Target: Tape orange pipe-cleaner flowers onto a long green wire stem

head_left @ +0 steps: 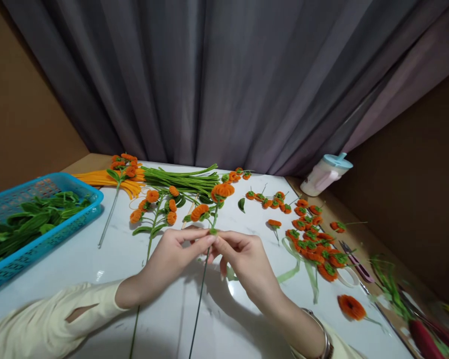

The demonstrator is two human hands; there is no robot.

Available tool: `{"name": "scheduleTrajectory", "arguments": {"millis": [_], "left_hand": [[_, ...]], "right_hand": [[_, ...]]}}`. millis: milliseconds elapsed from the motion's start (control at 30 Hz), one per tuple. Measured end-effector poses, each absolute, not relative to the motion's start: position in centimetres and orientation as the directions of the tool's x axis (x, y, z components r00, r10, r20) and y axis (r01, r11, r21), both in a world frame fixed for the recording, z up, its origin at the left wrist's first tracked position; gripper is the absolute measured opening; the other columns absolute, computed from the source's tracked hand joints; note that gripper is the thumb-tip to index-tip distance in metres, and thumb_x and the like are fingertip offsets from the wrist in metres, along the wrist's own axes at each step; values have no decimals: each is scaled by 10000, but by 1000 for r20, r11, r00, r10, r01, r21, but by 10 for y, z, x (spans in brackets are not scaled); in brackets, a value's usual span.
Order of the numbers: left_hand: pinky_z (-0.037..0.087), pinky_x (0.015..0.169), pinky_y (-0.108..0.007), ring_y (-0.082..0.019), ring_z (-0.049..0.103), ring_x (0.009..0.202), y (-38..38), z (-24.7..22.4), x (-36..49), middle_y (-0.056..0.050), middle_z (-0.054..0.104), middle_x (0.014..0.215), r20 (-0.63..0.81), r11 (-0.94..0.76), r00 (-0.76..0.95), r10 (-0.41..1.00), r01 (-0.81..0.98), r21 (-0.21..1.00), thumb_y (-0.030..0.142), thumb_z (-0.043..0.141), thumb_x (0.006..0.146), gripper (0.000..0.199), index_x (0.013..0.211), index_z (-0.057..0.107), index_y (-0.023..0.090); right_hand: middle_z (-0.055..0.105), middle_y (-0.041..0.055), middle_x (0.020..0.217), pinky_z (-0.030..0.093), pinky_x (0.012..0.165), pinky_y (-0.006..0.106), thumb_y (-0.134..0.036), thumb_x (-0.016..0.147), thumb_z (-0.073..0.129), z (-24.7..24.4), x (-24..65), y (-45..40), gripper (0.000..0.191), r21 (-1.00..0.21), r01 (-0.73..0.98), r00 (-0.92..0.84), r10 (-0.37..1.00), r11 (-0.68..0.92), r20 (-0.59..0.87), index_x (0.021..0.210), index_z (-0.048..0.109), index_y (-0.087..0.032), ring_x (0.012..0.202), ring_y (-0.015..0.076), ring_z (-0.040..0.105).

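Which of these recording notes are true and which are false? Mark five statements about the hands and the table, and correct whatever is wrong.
1. The left hand and right hand meet at one stem, below an orange flower head. True.
2. The blue basket is right of both hands. False: it is on the left, with green leaves in it.
3. A lidded cup is right of the bundle of green strands. True.
4. The right hand grips the pink-handled tool. False: it lies apart from the hand, right of the pile of orange flowers.
5. A band circles the right wrist. True.
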State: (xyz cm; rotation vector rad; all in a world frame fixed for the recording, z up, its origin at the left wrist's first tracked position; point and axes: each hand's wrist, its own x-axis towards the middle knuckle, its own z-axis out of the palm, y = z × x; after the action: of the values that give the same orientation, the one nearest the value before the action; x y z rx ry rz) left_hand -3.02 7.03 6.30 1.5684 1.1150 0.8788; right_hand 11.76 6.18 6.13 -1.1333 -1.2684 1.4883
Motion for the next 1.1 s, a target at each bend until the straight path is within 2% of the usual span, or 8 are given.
{"name": "scheduleTrajectory", "arguments": {"millis": [200, 300, 500, 667, 767, 833, 933, 1100], "left_hand": [[376, 642, -256, -154, 500, 636, 73, 56, -28, -2, 583, 564, 14, -80, 286, 958, 221, 972, 380, 525, 814, 342, 552, 578, 167], [358, 586, -239, -126, 460, 578, 75, 50, -26, 24, 528, 514, -8, -36, 257, 966, 166, 985, 393, 562, 801, 356, 528, 521, 168], [358, 577, -233, -113, 459, 574, 75, 40, -24, 26, 529, 535, -83, 79, 299, 951, 25, 997, 427, 583, 796, 385, 530, 517, 156], [390, 612, -246, -129, 474, 604, 79, 40, -28, 21, 539, 575, -110, 124, 273, 956, -33, 992, 434, 529, 819, 364, 571, 533, 168], [386, 615, -246, -134, 493, 600, 88, 50, -34, 16, 574, 571, -112, 94, 310, 944, 74, 993, 420, 495, 827, 373, 560, 571, 171], [359, 570, -242, -126, 473, 540, 95, 56, -37, 13, 572, 512, -120, 45, 381, 917, 198, 979, 388, 511, 813, 387, 512, 591, 159], [287, 491, -237, -108, 416, 468, 103, 60, -41, 19, 529, 432, -127, -4, 365, 922, 337, 942, 367, 565, 768, 375, 470, 608, 143], [255, 468, -234, -104, 405, 467, 110, 58, -44, 0, 561, 464, -140, -52, 412, 900, 421, 906, 374, 545, 780, 370, 527, 666, 133]], "right_hand": [[608, 13, 533, 394, 362, 169, -270, 812, 536, 68, 115, 61, 255, -984, 129, -185, 971, -126, -149, 706, 710, -117, 413, 75, 475], [633, 29, 530, 402, 353, 179, -235, 809, 498, 65, 114, 61, 262, -970, 210, -168, 973, -119, -156, 670, 687, -118, 405, 92, 508], [662, 42, 549, 393, 358, 180, -153, 799, 440, 61, 113, 61, 288, -934, 358, -164, 984, -2, -65, 591, 638, -133, 401, 106, 557], [648, 36, 504, 379, 355, 186, -183, 824, 458, 66, 111, 63, 297, -905, 419, -199, 980, 79, -7, 612, 662, -139, 404, 119, 569], [640, 33, 475, 365, 346, 189, -167, 815, 461, 67, 108, 66, 302, -902, 425, -211, 977, 75, -18, 587, 657, -141, 376, 113, 545], [634, 31, 458, 354, 340, 188, -147, 804, 459, 67, 106, 67, 310, -896, 437, -214, 977, 73, -25, 549, 637, -142, 346, 103, 518], [638, 38, 468, 351, 329, 185, -153, 809, 463, 68, 103, 69, 314, -885, 461, -218, 975, 61, -47, 542, 629, -137, 331, 96, 506], [626, 27, 501, 351, 291, 159, -196, 823, 512, 70, 106, 74, 263, -935, 319, -245, 939, -157, -241, 602, 635, -121, 372, 99, 546]]}}
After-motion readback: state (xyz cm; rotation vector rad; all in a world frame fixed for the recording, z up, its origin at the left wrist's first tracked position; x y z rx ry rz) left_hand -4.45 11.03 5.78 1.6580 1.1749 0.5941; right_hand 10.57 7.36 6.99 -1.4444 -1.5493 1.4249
